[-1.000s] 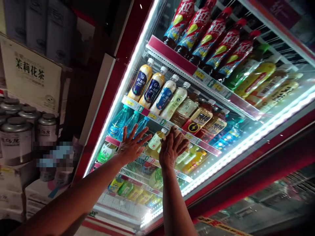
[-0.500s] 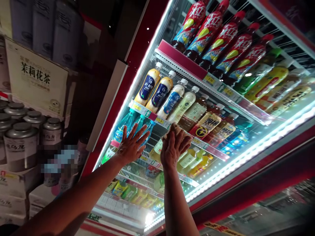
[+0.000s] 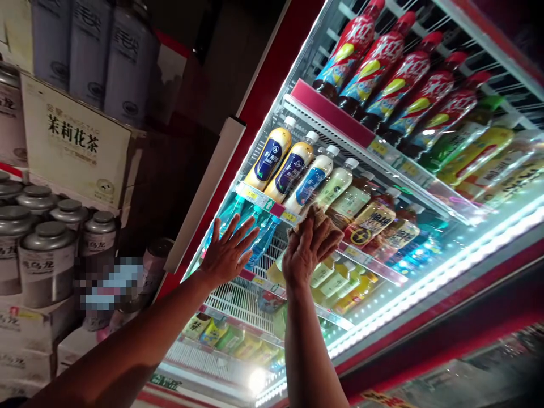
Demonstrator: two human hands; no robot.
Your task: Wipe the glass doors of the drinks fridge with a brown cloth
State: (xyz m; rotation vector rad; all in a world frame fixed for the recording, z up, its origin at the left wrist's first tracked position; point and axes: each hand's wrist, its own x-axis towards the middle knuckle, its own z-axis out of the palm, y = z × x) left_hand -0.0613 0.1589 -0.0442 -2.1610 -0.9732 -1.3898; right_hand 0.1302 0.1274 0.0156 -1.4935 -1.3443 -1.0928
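Note:
My left hand (image 3: pixel 227 252) is spread with fingers apart, apparently flat against the clear front of a lit drinks fridge. Teal-capped blue bottles (image 3: pixel 261 241) stand behind its fingers. My right hand (image 3: pixel 300 258) presses a crumpled brown cloth (image 3: pixel 329 231) to the same front, its fingers bent over the cloth. Behind the cloth runs a shelf edge with price tags, and above that edge stand a pale green bottle (image 3: pixel 336 186) and a blue-labelled white bottle (image 3: pixel 313 178). Part of the cloth is hidden under the fingers.
Red iced-tea bottles (image 3: pixel 369 73) line the upper shelf. A bright light strip (image 3: pixel 425 277) edges the fridge on the right. To the left, a pale handle-like bar (image 3: pixel 206 195) runs along the red frame, beside stacked tea tins (image 3: pixel 47 266) and a tea box (image 3: pixel 74 139).
The view has shifted, so the fridge and tins sit farther right and slightly lower. The right hand and cloth have moved a little right in the picture. The left hand stays nearly in place.

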